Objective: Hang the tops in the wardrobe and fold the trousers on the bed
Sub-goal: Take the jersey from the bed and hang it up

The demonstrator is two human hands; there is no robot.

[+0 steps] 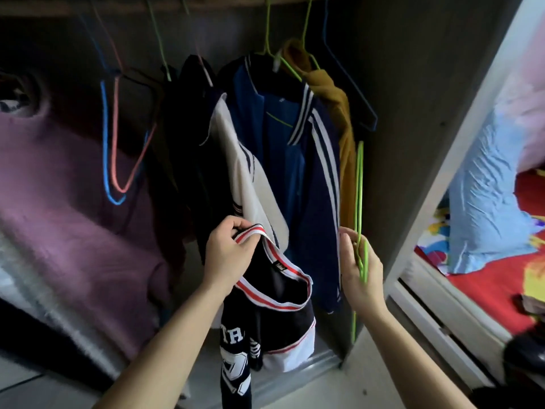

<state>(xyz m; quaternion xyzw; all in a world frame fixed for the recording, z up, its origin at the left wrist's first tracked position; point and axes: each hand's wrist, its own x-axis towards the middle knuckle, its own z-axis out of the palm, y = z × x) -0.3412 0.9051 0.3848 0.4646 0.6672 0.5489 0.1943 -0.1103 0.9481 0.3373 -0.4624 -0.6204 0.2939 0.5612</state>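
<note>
I stand in front of the open wardrobe. My left hand [228,255] grips the red-and-white striped collar of a black jersey [268,317] with white lettering, which hangs down in front of the wardrobe floor. My right hand [361,273] holds a green wire hanger [359,202] edge-on, to the right of the jersey and apart from it. Behind them a blue jacket with white stripes [298,178], a white-sleeved top [244,169] and a mustard top [339,107] hang on green hangers from the rail.
Empty blue and pink hangers [118,160] hang at the left, next to dark garments. A purple blanket [65,208] fills the wardrobe's left side. The wardrobe's right wall [413,128] stands close to my right hand. Beyond it lies the bed with a red sheet [483,290] and a light-blue pillow [486,196].
</note>
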